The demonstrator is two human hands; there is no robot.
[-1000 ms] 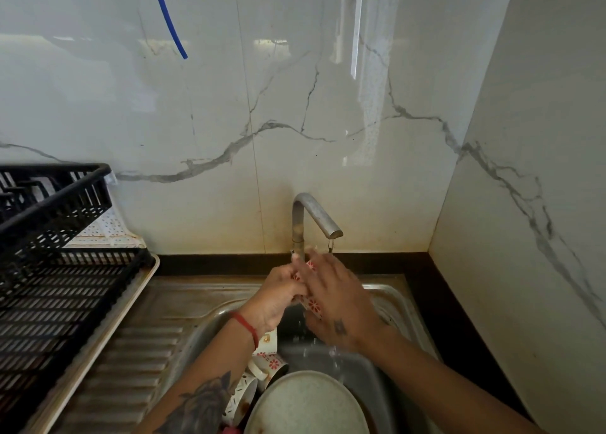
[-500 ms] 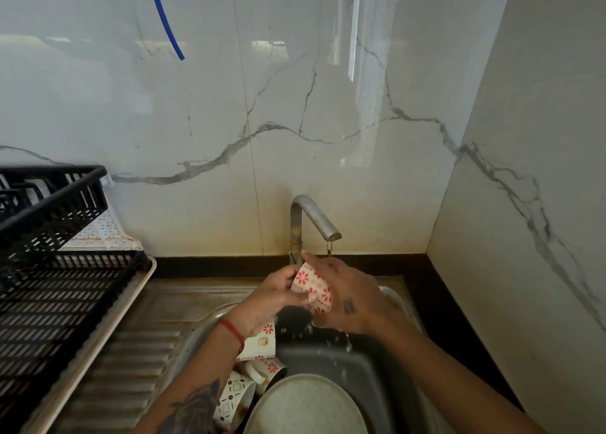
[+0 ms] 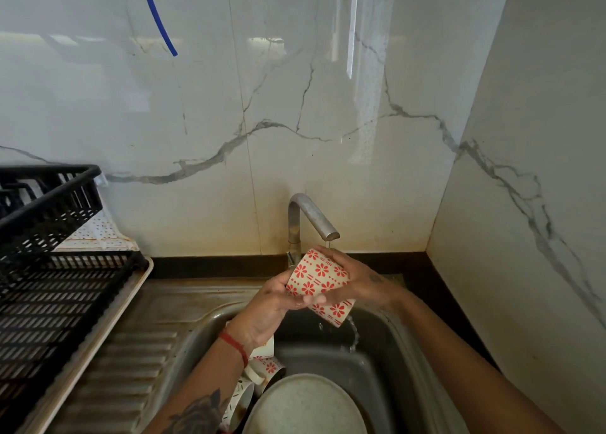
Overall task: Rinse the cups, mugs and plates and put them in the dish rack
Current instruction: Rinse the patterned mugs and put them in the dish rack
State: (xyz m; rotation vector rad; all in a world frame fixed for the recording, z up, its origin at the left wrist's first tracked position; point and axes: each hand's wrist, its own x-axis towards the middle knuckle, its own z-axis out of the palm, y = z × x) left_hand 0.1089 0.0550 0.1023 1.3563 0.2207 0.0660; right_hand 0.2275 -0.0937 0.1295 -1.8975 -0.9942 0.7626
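A cream cup with red flowers [image 3: 316, 278] is tipped mouth-down to the right just under the tap spout [image 3: 329, 235]. My left hand [image 3: 273, 302] grips it from the left and below. My right hand [image 3: 364, 281] holds its far side. Water spills from the cup into the sink [image 3: 387, 361]. In the basin lie more patterned mugs [image 3: 267, 366] under my left wrist and a pale speckled plate [image 3: 305, 407] at the front. The black dish rack [image 3: 49, 279] stands at the left on a cream tray.
A ribbed steel drainboard [image 3: 137, 351] lies between the rack and the basin. Marble wall panels close in behind and on the right. A blue tube [image 3: 157, 17] hangs down the back wall.
Both hands lifted and turned the flowered cup from down near the basin up to the spout, so its patterned side now faces me and water pours out.
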